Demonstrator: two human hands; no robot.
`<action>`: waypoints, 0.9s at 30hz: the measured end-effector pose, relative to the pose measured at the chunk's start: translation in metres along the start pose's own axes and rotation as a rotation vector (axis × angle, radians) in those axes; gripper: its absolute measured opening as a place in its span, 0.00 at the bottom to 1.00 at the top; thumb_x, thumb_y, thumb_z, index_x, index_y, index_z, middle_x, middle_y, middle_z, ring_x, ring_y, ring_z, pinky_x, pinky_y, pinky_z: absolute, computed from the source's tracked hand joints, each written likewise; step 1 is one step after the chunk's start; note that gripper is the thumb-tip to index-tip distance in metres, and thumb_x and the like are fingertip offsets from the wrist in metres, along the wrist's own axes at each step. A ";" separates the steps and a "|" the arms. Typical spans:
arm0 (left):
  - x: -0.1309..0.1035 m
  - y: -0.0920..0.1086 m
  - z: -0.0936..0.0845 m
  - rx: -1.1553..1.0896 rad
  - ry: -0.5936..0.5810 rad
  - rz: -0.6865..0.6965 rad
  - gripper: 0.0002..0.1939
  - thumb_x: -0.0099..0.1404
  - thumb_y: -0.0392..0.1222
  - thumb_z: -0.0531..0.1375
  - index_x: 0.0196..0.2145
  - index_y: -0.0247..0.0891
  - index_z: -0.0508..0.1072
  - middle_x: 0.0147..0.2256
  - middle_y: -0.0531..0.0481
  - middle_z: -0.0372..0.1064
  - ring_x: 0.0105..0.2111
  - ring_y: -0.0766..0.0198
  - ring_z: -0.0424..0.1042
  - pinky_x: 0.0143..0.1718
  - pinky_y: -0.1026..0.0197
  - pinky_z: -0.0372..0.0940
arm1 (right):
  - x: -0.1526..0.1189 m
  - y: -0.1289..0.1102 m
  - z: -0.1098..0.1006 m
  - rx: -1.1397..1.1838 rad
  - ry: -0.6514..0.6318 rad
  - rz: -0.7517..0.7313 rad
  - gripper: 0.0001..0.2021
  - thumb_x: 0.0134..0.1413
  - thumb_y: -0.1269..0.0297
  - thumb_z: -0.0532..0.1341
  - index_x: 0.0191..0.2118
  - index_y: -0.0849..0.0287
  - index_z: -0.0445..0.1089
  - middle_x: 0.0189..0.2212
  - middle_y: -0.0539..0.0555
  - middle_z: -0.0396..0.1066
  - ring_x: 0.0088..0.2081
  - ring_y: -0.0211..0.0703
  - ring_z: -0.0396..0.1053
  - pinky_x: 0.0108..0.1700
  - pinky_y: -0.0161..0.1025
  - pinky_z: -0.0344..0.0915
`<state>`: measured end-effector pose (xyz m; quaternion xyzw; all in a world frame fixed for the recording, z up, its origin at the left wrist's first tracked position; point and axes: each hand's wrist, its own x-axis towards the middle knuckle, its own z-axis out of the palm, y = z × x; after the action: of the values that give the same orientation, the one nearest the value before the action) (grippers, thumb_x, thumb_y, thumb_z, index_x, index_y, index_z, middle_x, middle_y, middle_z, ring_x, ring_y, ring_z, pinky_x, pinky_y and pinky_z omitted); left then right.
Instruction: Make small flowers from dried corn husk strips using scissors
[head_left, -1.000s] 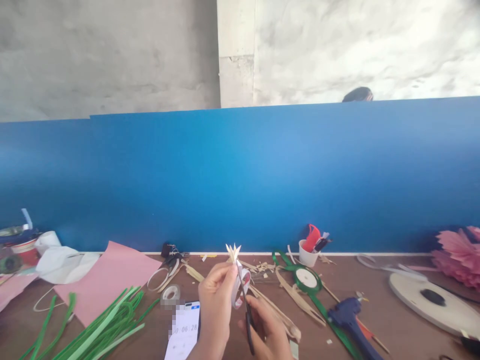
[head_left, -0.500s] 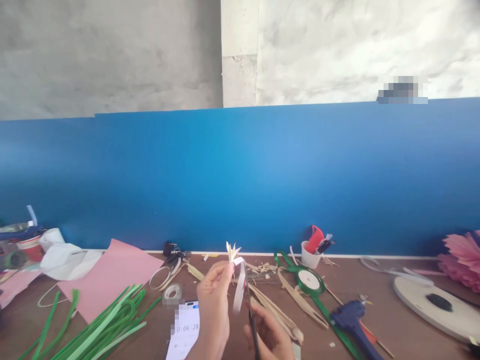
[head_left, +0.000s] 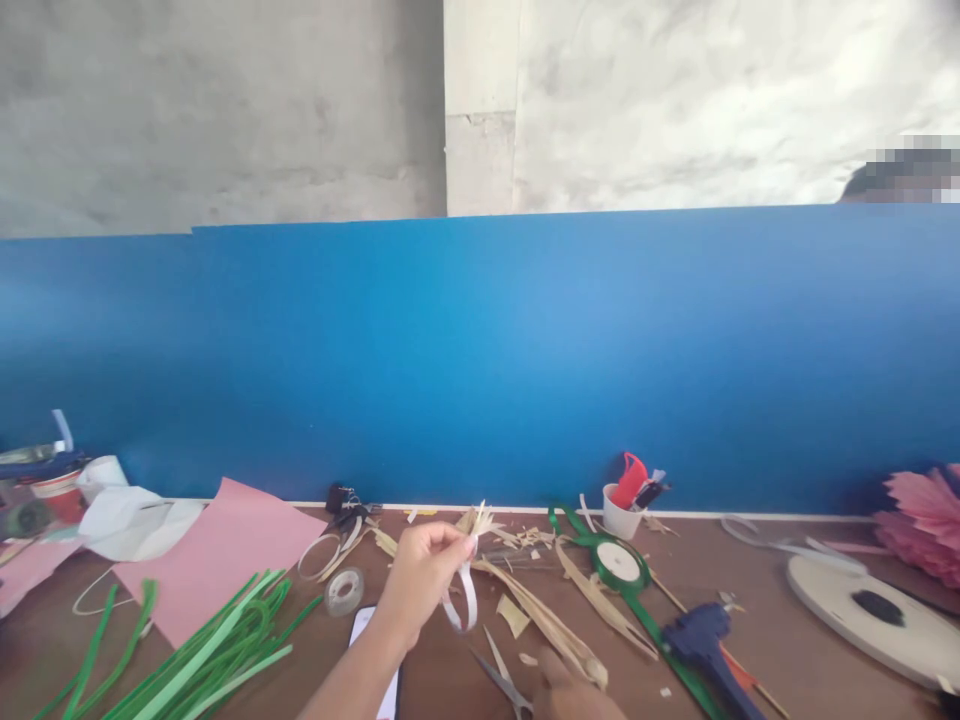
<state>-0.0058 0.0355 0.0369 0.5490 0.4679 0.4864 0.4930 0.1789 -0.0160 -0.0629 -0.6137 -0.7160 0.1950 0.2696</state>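
Note:
My left hand [head_left: 429, 575] pinches a small bundle of cream-coloured dried strips [head_left: 480, 522] between thumb and fingertips. From the same grip a white ribbon strip [head_left: 468, 600] hangs down in a curve. A pair of scissors [head_left: 504, 678] is low on the brown table with its blades apart; the handles are cut off by the bottom edge. Beside them my right hand [head_left: 571, 692] is smeared by motion and partly out of frame, so its fingers cannot be made out. Long dried strips [head_left: 540, 612] and a small cream scrap [head_left: 513, 615] lie near both hands.
On the left are green pipe cleaners [head_left: 225, 640], pink paper [head_left: 225, 550], a tape roll [head_left: 344, 592] and a phone [head_left: 361, 625]. Toward the right lie a green ribbon spool [head_left: 621, 560], a glue gun [head_left: 701, 635], a white cup [head_left: 621, 515] and a round board [head_left: 862, 610]. A blue partition [head_left: 480, 360] stands behind.
The scissors have dropped from beside the white strip to the table level. My right hand has shifted right and down. My left hand has turned, tipping the bundle rightward.

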 end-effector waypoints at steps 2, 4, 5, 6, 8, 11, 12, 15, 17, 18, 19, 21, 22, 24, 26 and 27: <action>-0.003 0.004 -0.001 0.030 -0.050 0.019 0.11 0.54 0.44 0.63 0.20 0.34 0.75 0.19 0.52 0.69 0.21 0.66 0.65 0.27 0.63 0.58 | 0.011 -0.013 -0.013 0.036 0.027 0.008 0.07 0.53 0.65 0.58 0.29 0.55 0.73 0.25 0.55 0.73 0.30 0.47 0.71 0.34 0.40 0.64; -0.006 0.009 0.000 0.049 -0.083 0.039 0.10 0.54 0.43 0.63 0.20 0.35 0.75 0.22 0.51 0.70 0.25 0.64 0.66 0.30 0.63 0.58 | 0.022 -0.025 -0.025 0.232 0.000 0.029 0.13 0.56 0.61 0.54 0.43 0.59 0.72 0.31 0.57 0.74 0.33 0.46 0.71 0.36 0.40 0.65; -0.008 0.011 0.001 0.055 -0.093 0.045 0.10 0.55 0.43 0.63 0.20 0.35 0.75 0.23 0.51 0.71 0.26 0.64 0.66 0.30 0.63 0.58 | 0.026 -0.030 -0.028 0.379 -0.070 0.046 0.18 0.54 0.60 0.57 0.49 0.60 0.69 0.31 0.56 0.74 0.32 0.45 0.70 0.35 0.39 0.65; -0.009 0.013 0.001 0.057 -0.102 0.049 0.10 0.55 0.43 0.63 0.21 0.35 0.75 0.23 0.51 0.71 0.26 0.63 0.66 0.30 0.63 0.58 | 0.030 -0.034 -0.030 0.503 -0.135 0.062 0.21 0.51 0.59 0.60 0.51 0.61 0.67 0.30 0.54 0.74 0.32 0.45 0.70 0.34 0.38 0.64; -0.010 0.014 0.001 0.050 -0.106 0.054 0.10 0.55 0.43 0.62 0.21 0.35 0.76 0.24 0.50 0.72 0.27 0.63 0.66 0.31 0.63 0.58 | 0.033 -0.039 -0.029 0.697 -0.205 0.091 0.25 0.45 0.61 0.63 0.52 0.61 0.66 0.26 0.50 0.72 0.30 0.42 0.69 0.33 0.36 0.63; -0.009 0.012 -0.005 0.006 -0.044 0.062 0.10 0.55 0.44 0.63 0.22 0.35 0.77 0.24 0.49 0.72 0.26 0.63 0.65 0.31 0.63 0.58 | 0.029 -0.041 -0.030 0.865 -0.320 0.105 0.22 0.45 0.60 0.65 0.48 0.63 0.68 0.20 0.48 0.69 0.22 0.36 0.64 0.27 0.33 0.59; -0.008 0.011 -0.007 -0.009 -0.010 0.066 0.11 0.55 0.45 0.63 0.21 0.35 0.77 0.24 0.50 0.71 0.25 0.64 0.65 0.30 0.63 0.58 | 0.028 -0.041 -0.032 0.913 -0.378 0.084 0.22 0.46 0.56 0.65 0.46 0.63 0.69 0.18 0.47 0.67 0.20 0.34 0.61 0.24 0.31 0.56; -0.007 0.006 -0.014 -0.027 0.053 0.076 0.10 0.53 0.45 0.64 0.21 0.36 0.77 0.24 0.50 0.71 0.26 0.63 0.65 0.31 0.63 0.59 | 0.023 -0.037 -0.046 0.973 -0.427 0.017 0.28 0.41 0.45 0.67 0.43 0.65 0.72 0.17 0.45 0.60 0.18 0.30 0.51 0.21 0.29 0.49; -0.008 0.003 -0.018 -0.036 0.083 0.087 0.10 0.51 0.45 0.66 0.19 0.36 0.77 0.24 0.49 0.71 0.26 0.62 0.67 0.32 0.63 0.60 | 0.021 -0.031 -0.057 0.940 -0.337 0.042 0.32 0.43 0.40 0.65 0.45 0.64 0.73 0.14 0.42 0.54 0.18 0.30 0.48 0.22 0.30 0.53; -0.008 0.001 -0.020 -0.043 0.111 0.094 0.11 0.50 0.45 0.66 0.18 0.36 0.77 0.24 0.49 0.71 0.27 0.61 0.67 0.32 0.62 0.60 | 0.020 -0.028 -0.062 0.899 -0.289 0.074 0.32 0.45 0.39 0.62 0.46 0.63 0.73 0.14 0.41 0.52 0.17 0.30 0.48 0.23 0.31 0.57; -0.008 0.000 -0.022 -0.051 0.153 0.105 0.11 0.50 0.46 0.66 0.18 0.36 0.76 0.25 0.48 0.72 0.29 0.59 0.68 0.34 0.62 0.61 | 0.020 -0.024 -0.067 0.845 -0.252 0.097 0.32 0.48 0.39 0.60 0.48 0.62 0.73 0.14 0.41 0.53 0.17 0.31 0.50 0.25 0.33 0.61; -0.008 -0.002 -0.025 -0.074 0.249 0.117 0.11 0.52 0.48 0.66 0.23 0.37 0.78 0.29 0.47 0.74 0.33 0.57 0.69 0.37 0.61 0.61 | 0.018 -0.018 -0.072 0.701 -0.179 0.103 0.28 0.53 0.42 0.57 0.51 0.59 0.72 0.18 0.45 0.61 0.21 0.36 0.60 0.33 0.37 0.67; -0.009 -0.002 -0.026 -0.090 0.282 0.117 0.12 0.52 0.49 0.66 0.25 0.37 0.78 0.30 0.47 0.74 0.35 0.57 0.69 0.38 0.61 0.61 | 0.018 -0.016 -0.072 0.592 -0.152 0.092 0.26 0.54 0.45 0.57 0.52 0.57 0.71 0.22 0.49 0.67 0.25 0.39 0.65 0.36 0.39 0.67; -0.011 -0.002 -0.024 -0.129 0.292 0.108 0.14 0.53 0.51 0.66 0.28 0.37 0.79 0.30 0.47 0.75 0.34 0.58 0.69 0.36 0.62 0.62 | 0.018 -0.017 -0.070 0.337 -0.086 0.035 0.23 0.53 0.52 0.60 0.53 0.54 0.71 0.30 0.54 0.73 0.34 0.47 0.70 0.41 0.43 0.67; -0.016 -0.001 -0.015 -0.257 0.210 0.103 0.14 0.51 0.51 0.67 0.25 0.36 0.79 0.25 0.48 0.72 0.31 0.60 0.68 0.35 0.63 0.61 | 0.021 -0.025 -0.064 0.108 0.009 -0.053 0.19 0.49 0.57 0.62 0.47 0.54 0.74 0.33 0.57 0.74 0.39 0.54 0.70 0.44 0.48 0.65; -0.020 -0.001 -0.008 -0.322 0.174 0.097 0.15 0.51 0.52 0.68 0.25 0.35 0.79 0.24 0.49 0.71 0.28 0.63 0.66 0.33 0.63 0.61 | 0.024 -0.032 -0.061 0.053 0.064 -0.100 0.14 0.48 0.59 0.62 0.41 0.55 0.77 0.33 0.57 0.74 0.40 0.56 0.70 0.45 0.50 0.64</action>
<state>-0.0160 0.0167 0.0351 0.4408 0.3978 0.6239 0.5082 0.1903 -0.0013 0.0073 -0.5757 -0.7313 0.1805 0.3182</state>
